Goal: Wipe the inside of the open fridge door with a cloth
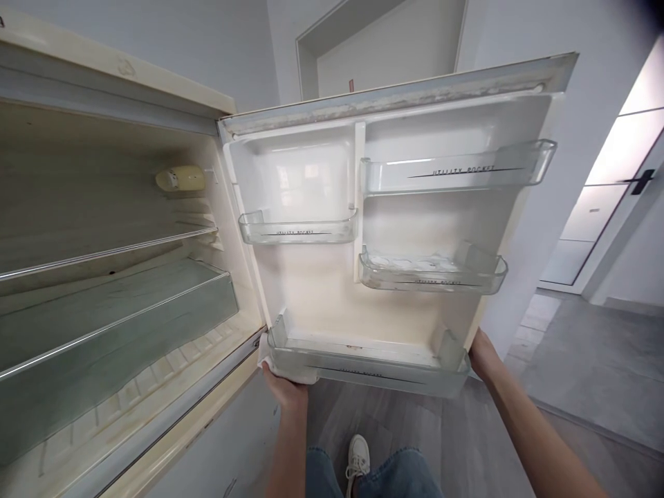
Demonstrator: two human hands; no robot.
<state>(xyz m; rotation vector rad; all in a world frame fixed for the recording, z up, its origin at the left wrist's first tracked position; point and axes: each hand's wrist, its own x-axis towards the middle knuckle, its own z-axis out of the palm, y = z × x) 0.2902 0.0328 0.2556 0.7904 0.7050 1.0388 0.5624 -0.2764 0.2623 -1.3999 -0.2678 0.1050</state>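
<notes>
An open fridge door (342, 297) faces me, with clear plastic pockets on its inner side. My left hand (285, 389) holds a white cloth (298, 375) against the lower left corner of the door, beside the bottom pocket (373, 370). At the door's lower right edge is my right hand (483, 354); its fingers go behind the edge and are mostly hidden.
Left of the door stands the fridge body (238, 346), with a glass shelf (114, 257) and a greenish clear drawer (119, 339). A glazed door (596, 214) with a black handle is at the far right. One white shoe (357, 455) is on the grey floor.
</notes>
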